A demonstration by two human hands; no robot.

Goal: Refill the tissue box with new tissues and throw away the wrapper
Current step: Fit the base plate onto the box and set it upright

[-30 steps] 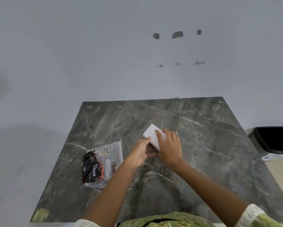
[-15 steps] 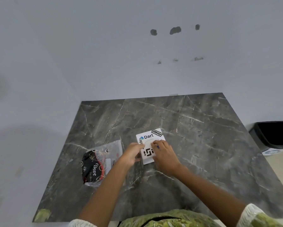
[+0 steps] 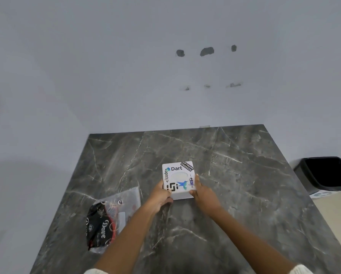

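A white square tissue box (image 3: 178, 177) with stickers on its top sits upright in the middle of the dark marble table (image 3: 234, 175). An oval slot shows in its top. My left hand (image 3: 160, 196) grips the box's near left corner. My right hand (image 3: 202, 192) holds its near right side. A clear plastic wrapper (image 3: 110, 218) with black and red print lies flat on the table to the left of my left forearm, apart from the box.
A black waste bin (image 3: 323, 174) stands on the floor past the table's right edge. Pale walls rise behind the table and on its left. A white printed item (image 3: 321, 193) lies at the bin's base.
The box was tilted with a plain side showing between my hands. It now stands flat with its stickered top up, one hand at each near corner.
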